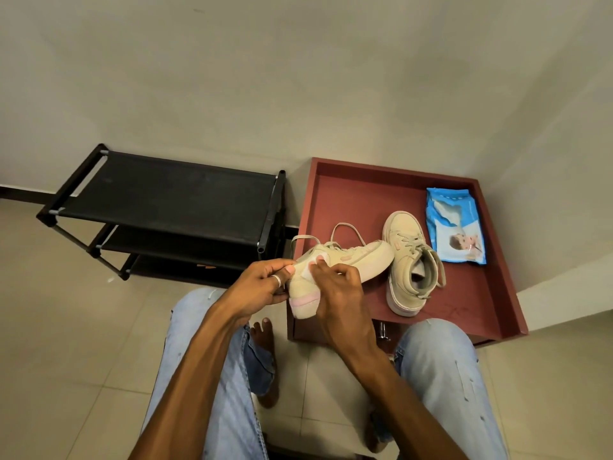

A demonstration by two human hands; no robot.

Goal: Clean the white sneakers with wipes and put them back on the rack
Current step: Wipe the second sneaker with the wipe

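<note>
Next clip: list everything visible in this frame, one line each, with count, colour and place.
shoe rack: 1, black, three shelves, against the wall, left
low table: 1, reddish-brown, rimmed top, right of the rack
second sneaker: 1, off-white, upright on the low table
wipes pack: 1, blue, flat on the table's far right
held sneaker: 1, off-white with pink trim, above the table's near-left corner
wipe: 1, white, against the held sneaker
jeans: 1 pair, light blue, bottom
bare foot: 1 plainly seen, on floor tiles
left hand: 1, ringed, grips held sneaker
right hand: 1, pinches wipe onto it
</note>
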